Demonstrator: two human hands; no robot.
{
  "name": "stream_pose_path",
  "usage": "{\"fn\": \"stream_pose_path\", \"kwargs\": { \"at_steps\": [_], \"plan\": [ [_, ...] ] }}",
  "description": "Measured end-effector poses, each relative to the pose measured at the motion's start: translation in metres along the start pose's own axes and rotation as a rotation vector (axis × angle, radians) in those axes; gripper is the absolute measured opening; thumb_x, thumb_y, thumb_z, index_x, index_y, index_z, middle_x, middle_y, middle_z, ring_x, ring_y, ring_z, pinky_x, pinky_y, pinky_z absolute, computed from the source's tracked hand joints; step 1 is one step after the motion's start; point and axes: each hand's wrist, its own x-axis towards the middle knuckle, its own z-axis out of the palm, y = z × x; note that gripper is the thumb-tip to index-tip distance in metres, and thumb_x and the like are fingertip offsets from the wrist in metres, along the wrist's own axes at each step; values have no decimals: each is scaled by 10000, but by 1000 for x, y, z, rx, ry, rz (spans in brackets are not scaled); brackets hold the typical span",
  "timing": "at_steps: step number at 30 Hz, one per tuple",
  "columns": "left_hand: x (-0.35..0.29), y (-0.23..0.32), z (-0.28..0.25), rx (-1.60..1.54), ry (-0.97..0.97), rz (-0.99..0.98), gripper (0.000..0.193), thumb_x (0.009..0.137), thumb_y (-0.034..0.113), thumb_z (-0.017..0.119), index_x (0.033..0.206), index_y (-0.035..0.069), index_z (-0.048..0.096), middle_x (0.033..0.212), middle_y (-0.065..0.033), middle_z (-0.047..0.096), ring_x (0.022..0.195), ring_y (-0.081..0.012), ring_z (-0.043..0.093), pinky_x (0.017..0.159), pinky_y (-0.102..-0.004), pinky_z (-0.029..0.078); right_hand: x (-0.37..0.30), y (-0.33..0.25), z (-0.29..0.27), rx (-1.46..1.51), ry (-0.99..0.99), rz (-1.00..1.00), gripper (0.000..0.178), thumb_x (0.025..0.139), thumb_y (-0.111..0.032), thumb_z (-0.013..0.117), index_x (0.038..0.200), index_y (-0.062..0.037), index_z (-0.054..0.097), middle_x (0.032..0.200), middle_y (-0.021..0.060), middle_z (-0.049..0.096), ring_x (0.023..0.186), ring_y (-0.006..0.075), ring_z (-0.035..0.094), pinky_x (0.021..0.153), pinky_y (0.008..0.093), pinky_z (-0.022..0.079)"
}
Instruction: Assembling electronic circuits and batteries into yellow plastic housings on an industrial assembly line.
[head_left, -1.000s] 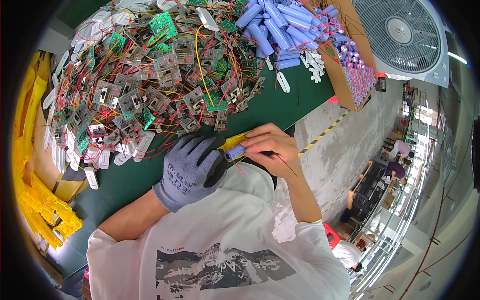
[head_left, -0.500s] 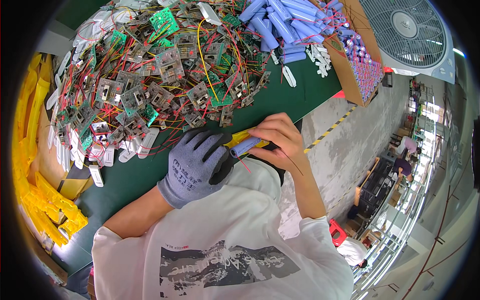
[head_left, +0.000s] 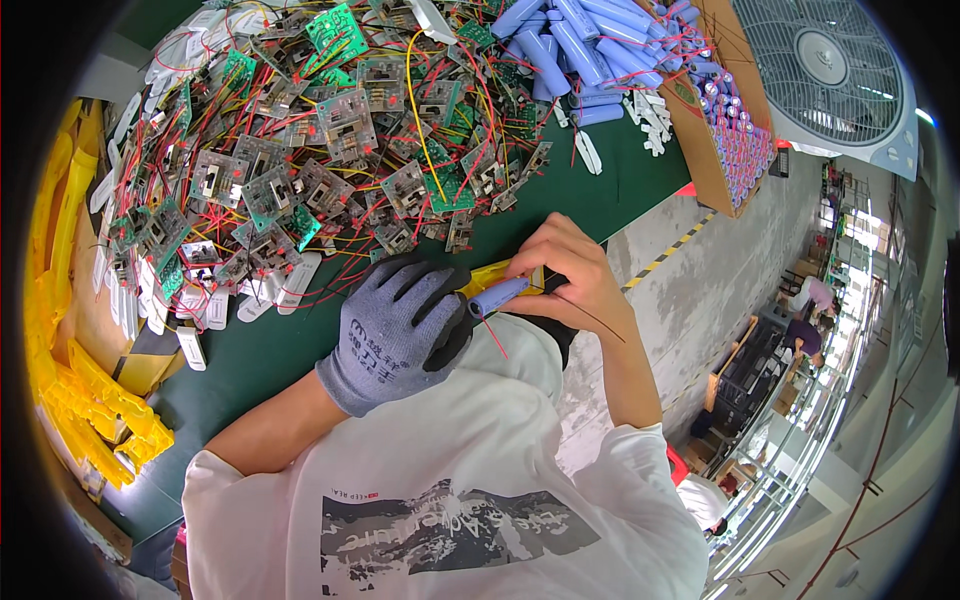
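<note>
Near the table's front edge, a blue cylindrical battery (head_left: pixel 498 296) lies at a slant against a yellow plastic shell (head_left: pixel 492 274). A red wire hangs from its left end and a dark wire trails off to the right past my hand. My right hand (head_left: pixel 572 275), bare, has its thumb and fingers closed on the shell around the battery's right end. In a grey glove with black fingertips, my left hand (head_left: pixel 400 328) curls around the left side of the shell, beside the battery. Its fingertips are partly hidden, as is most of the shell.
Wired circuit boards (head_left: pixel 345 125) with white plastic pieces (head_left: pixel 297 282) heap up on the green table (head_left: pixel 255 345). Behind on the right lie loose blue batteries (head_left: pixel 575 50), white clips (head_left: pixel 652 120) and a cardboard box (head_left: pixel 690 140) of batteries beside a fan (head_left: pixel 822 62). Yellow shells (head_left: pixel 115 400) stack at left.
My right hand has shifted slightly to the right, and the battery has moved a little with it. My left hand keeps nearly the same hold. The whole view has shifted slightly.
</note>
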Motion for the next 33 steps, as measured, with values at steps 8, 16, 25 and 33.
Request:
{"fn": "stream_pose_path", "kwargs": {
  "at_steps": [8,16,25,33],
  "plan": [
    [1,0,1,4,-11,-16,303,602,79,738,859,87,579,1029,-91,635,890,-289,612,781,-433,504,-5,1,7,-139,145,-110,333,575,-151,845,857,-136,668,842,-10,587,765,202,545,652,326,440],
    [-1,-1,0,14,-12,-21,315,602,73,730,869,87,564,1041,-100,627,902,-291,611,788,-434,505,-2,-3,13,-217,169,-289,356,600,-150,808,925,-108,669,895,1,624,748,212,577,659,336,475],
    [1,3,3,34,10,-50,361,612,148,780,915,91,590,1040,-91,626,909,-289,609,818,-433,502,-29,5,51,485,793,73,283,977,-251,472,1111,-11,402,832,139,635,735,168,604,683,289,479],
    [2,0,0,68,-45,-13,357,631,132,779,946,119,610,1054,-80,622,924,-287,607,835,-425,489,-19,-9,78,314,797,188,326,969,-294,481,1114,-17,388,839,140,633,752,185,612,730,291,469]
  ]
}}
